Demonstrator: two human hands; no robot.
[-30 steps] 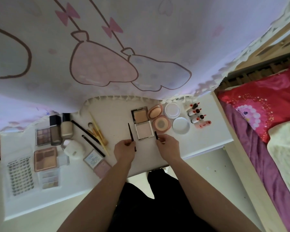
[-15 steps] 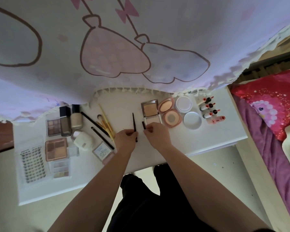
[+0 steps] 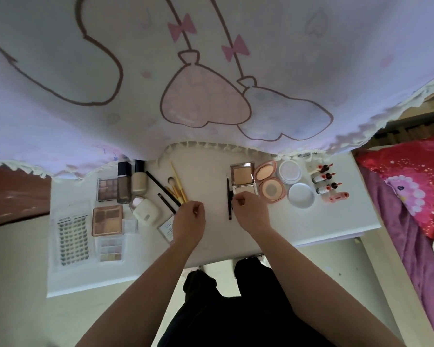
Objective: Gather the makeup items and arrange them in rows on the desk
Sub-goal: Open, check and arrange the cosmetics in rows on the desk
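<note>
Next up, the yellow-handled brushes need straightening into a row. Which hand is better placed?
Left. The left hand is right beside the yellow-handled brushes; the right hand pinches the thin black pencil, farther away.

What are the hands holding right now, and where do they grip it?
The right hand pinches the slim dark makeup pencil about mid-shaft; the left hand is curled with nothing visible in it.
</note>
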